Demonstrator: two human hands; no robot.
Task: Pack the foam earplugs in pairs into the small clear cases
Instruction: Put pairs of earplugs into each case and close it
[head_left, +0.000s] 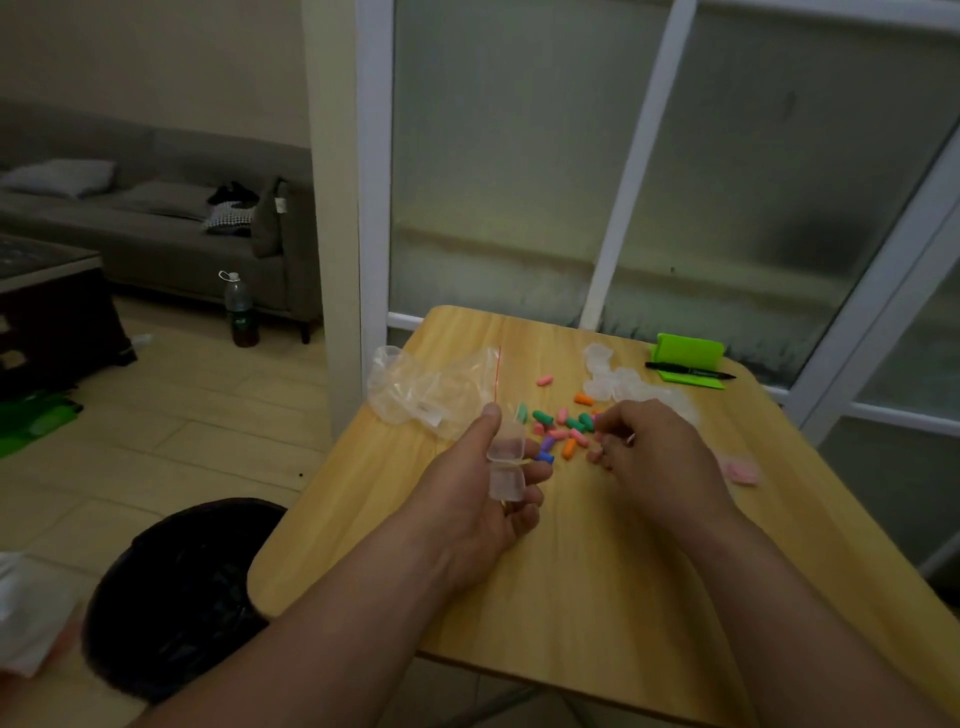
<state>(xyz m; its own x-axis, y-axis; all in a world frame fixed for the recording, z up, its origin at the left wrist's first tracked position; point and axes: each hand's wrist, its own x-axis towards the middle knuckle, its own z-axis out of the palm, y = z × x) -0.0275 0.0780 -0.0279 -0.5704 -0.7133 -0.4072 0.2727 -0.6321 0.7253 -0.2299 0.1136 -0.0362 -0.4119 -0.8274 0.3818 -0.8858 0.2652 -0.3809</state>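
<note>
Right hand's grip among the earplugs too small, indistinct.

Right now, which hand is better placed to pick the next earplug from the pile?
The right hand: its fingertips are at the earplugs on the table, while the left hand is busy holding a clear case.

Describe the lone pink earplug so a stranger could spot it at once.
Start at the wooden table and find the heap of coloured earplugs near its middle. Beyond the heap, toward the frosted glass, one pink earplug lies alone on bare wood, right of the clear plastic bag. No other earplug lies so far out.
</note>
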